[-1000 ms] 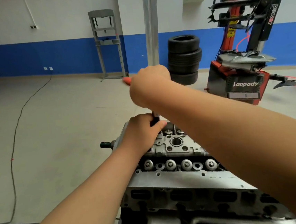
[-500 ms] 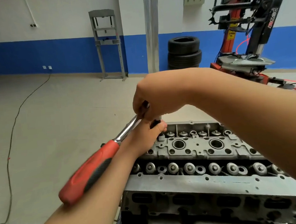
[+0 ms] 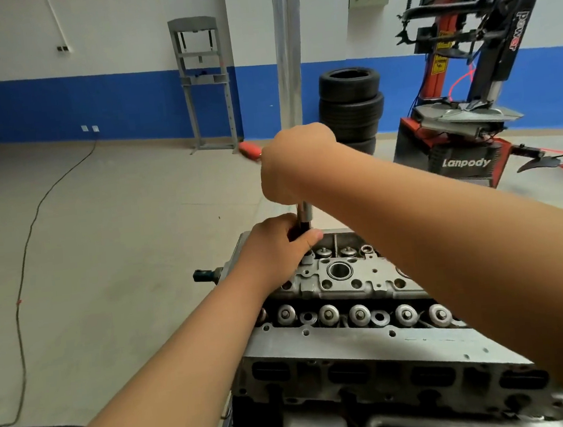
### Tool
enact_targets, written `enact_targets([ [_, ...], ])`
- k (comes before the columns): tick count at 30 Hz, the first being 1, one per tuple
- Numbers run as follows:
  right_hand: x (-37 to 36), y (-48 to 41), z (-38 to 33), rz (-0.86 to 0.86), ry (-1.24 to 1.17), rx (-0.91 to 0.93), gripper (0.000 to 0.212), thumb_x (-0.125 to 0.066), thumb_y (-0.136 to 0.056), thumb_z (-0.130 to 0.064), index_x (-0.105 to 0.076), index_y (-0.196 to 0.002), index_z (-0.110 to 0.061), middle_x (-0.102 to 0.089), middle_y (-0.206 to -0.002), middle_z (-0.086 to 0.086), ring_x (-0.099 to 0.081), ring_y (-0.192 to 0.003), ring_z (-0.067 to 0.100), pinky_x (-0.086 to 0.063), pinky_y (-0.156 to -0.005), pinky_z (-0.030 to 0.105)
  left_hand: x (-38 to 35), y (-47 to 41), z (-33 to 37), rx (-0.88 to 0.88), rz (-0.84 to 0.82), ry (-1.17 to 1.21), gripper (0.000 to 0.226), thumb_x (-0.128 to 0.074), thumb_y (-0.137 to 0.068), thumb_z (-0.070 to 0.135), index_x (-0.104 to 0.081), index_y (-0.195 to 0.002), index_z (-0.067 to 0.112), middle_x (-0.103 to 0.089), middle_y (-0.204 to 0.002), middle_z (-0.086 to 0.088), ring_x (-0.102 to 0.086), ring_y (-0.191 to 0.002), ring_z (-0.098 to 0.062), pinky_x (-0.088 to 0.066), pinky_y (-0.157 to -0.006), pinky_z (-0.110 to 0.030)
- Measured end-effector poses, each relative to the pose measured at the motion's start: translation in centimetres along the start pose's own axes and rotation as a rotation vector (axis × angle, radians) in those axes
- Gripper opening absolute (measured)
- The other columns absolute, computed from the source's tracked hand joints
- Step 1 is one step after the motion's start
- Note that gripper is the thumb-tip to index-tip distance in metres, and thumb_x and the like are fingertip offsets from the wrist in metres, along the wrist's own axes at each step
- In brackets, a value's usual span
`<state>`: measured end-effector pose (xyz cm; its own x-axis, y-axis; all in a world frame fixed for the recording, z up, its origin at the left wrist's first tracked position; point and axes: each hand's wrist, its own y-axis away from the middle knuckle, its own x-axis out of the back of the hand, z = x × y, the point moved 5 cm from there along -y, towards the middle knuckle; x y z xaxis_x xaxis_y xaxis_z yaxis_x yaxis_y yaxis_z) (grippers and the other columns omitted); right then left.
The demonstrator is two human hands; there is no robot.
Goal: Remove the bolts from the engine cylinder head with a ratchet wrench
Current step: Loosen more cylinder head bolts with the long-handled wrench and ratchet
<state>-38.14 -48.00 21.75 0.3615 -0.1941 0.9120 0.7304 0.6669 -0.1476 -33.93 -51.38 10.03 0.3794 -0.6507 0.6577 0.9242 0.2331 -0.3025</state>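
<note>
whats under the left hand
The left hand grips a black socket below the chrome extension, at the far corner of the cylinder head. Its tip and any bolt beneath are covered by the hand.

The ratchet wrench [image 3: 249,150] shows a red handle tip sticking out to the left, and its shiny metal bar [image 3: 304,212] stands straight up on the far left corner of the gray engine cylinder head [image 3: 355,347].

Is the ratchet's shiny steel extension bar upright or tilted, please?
Upright: the shiny steel extension bar runs vertically from left hand up to right hand.
</note>
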Motion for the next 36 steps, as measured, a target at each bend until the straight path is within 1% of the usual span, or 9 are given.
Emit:
enact_targets([
  [4,0.7,2.0,-0.2,0.085,-0.131,0.359,0.026,-0.053,-0.090,-0.046,-0.064,-0.082,-0.024,-0.056,-0.066,-0.005,-0.047,-0.055,0.012,-0.034,-0.048,0.024,-0.1,-0.2,-0.7,0.039,-0.133,0.079,0.012,-0.055,-0.091,0.041,-0.062,-0.099,0.036,-0.068,-0.103,0.017,-0.060,-0.100,0.000,-0.043,-0.088,-0.020],
  [9,1.6,4.8,-0.3,-0.066,-0.178,0.620,0.025,-0.063,-0.087,-0.038,-0.067,-0.112,-0.034,-0.062,-0.087,-0.020,-0.050,-0.065,-0.004,-0.029,-0.054,0.009,0.2,-0.3,-0.9,-0.030,-0.039,0.099,0.016,-0.062,-0.081,0.047,-0.065,-0.082,0.031,-0.068,-0.085,0.013,-0.063,-0.088,-0.006,-0.049,-0.087,-0.037],
  [16,1.5,3.4,-1.0,0.150,0.016,0.293,0.015,-0.056,-0.086,-0.032,-0.060,-0.077,-0.020,-0.051,-0.063,-0.001,-0.044,-0.052,0.015,-0.031,-0.046,0.024,0.2,0.0,-0.6,0.005,0.153,-0.013,0.027,-0.060,-0.069,0.060,-0.063,-0.073,0.034,-0.064,-0.065,0.019,-0.058,-0.065,0.006,-0.039,-0.058,-0.017],
  [20,0.2,0.2,-1.0,-0.008,0.024,-0.024,0.038,-0.049,-0.081,-0.011,-0.057,-0.117,-0.021,-0.054,-0.073,0.003,-0.054,-0.063,0.019,-0.047,-0.057,0.028,0.4,-0.1,-0.2,0.008,0.144,-0.012,0.032,-0.065,-0.077,0.051,-0.057,-0.056,0.028,-0.060,-0.054,0.013,-0.053,-0.055,0.000,-0.035,-0.052,-0.022],
  [22,0.1,-0.2,-0.2,-0.039,-0.004,-0.054,0.035,-0.048,-0.080,-0.013,-0.059,-0.113,-0.019,-0.055,-0.073,0.002,-0.053,-0.061,0.019,-0.044,-0.053,0.028,0.2,-0.3,0.0,0.008,0.096,-0.009,0.030,-0.065,-0.080,0.050,-0.062,-0.066,0.023,-0.066,-0.066,0.008,-0.060,-0.068,-0.006,-0.042,-0.059,-0.025],
  [26,0.3,0.8,-0.2,0.121,0.018,0.165,0.018,-0.051,-0.091,-0.029,-0.049,-0.075,-0.020,-0.048,-0.064,-0.001,-0.044,-0.054,0.015,-0.031,-0.046,0.026,0.0,-0.2,-0.5,0.010,-0.045,0.042,0.011,-0.058,-0.088,0.044,-0.062,-0.091,0.035,-0.066,-0.088,0.019,-0.059,-0.088,0.003,-0.042,-0.074,-0.016],
  [29,0.6,2.7,-0.5,0.067,-0.189,0.425,0.021,-0.054,-0.090,-0.042,-0.061,-0.080,-0.025,-0.056,-0.068,-0.005,-0.047,-0.057,0.013,-0.032,-0.049,0.024,-0.2,-0.2,-1.0,0.014,-0.109,0.081,0.015,-0.052,-0.087,0.048,-0.060,-0.098,0.041,-0.067,-0.103,0.018,-0.059,-0.101,-0.002,-0.043,-0.088,-0.024],
  [32,1.2,4.8,-0.4,0.012,-0.221,0.595,0.007,-0.059,-0.089,-0.033,-0.056,-0.084,-0.038,-0.055,-0.078,-0.015,-0.050,-0.066,0.005,-0.031,-0.054,0.016,0.2,-0.4,-1.0,-0.027,-0.055,0.054,0.021,-0.052,-0.076,0.055,-0.062,-0.083,0.038,-0.068,-0.087,0.016,-0.062,-0.091,-0.006,-0.049,-0.089,-0.038],
  [36,1.4,6.2,0.2,0.061,-0.131,0.595,0.014,-0.062,-0.087,-0.030,-0.069,-0.099,-0.029,-0.060,-0.081,-0.014,-0.049,-0.062,0.003,-0.030,-0.052,0.014,0.0,-0.7,-0.9,-0.040,-0.029,0.089,0.032,-0.056,-0.072,0.057,-0.063,-0.082,0.027,-0.068,-0.082,0.008,-0.063,-0.086,-0.011,-0.051,-0.084,-0.039],
])
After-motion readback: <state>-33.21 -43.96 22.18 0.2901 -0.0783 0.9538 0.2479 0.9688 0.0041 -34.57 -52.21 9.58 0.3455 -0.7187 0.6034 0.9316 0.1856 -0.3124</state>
